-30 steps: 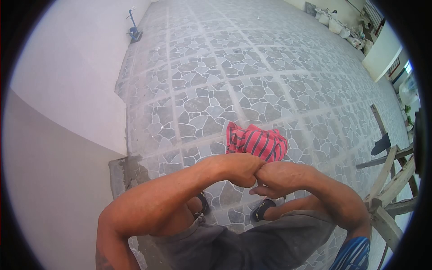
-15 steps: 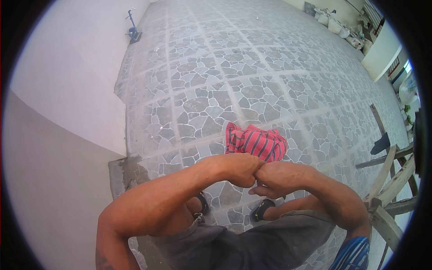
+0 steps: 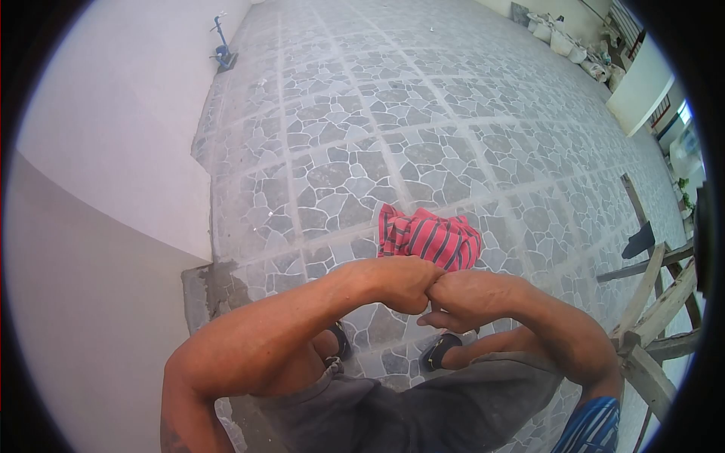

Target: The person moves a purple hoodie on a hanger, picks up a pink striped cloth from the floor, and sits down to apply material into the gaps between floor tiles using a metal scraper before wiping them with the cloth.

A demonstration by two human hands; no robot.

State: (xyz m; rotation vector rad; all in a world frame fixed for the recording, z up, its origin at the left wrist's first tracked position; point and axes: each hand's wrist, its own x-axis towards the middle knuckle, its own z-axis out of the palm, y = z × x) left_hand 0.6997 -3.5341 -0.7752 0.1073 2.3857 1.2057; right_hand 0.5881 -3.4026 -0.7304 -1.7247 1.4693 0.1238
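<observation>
In front of my body my two closed hands meet, knuckle against knuckle. My left hand [image 3: 410, 284] is a fist with its back upward. Pressed to its side is my right hand [image 3: 474, 297], its fingers curled and one digit poking out low toward my left. What sits inside the fingers, if anything, is hidden and I cannot tell. Just past the hands in this view, a crumpled red cloth with dark stripes [image 3: 432, 238] lies on the stone-patterned floor [image 3: 332, 166]; the hands overlap its near edge.
A pale wall [image 3: 113, 136] runs along the left, with a blue stand-like object [image 3: 222, 51] at its far foot. Wooden beams [image 3: 655, 321] cross at the right, a dark cloth [image 3: 639, 240] on one. White sacks [image 3: 560, 43] line the far right. My feet in dark shoes [image 3: 440, 352] are below.
</observation>
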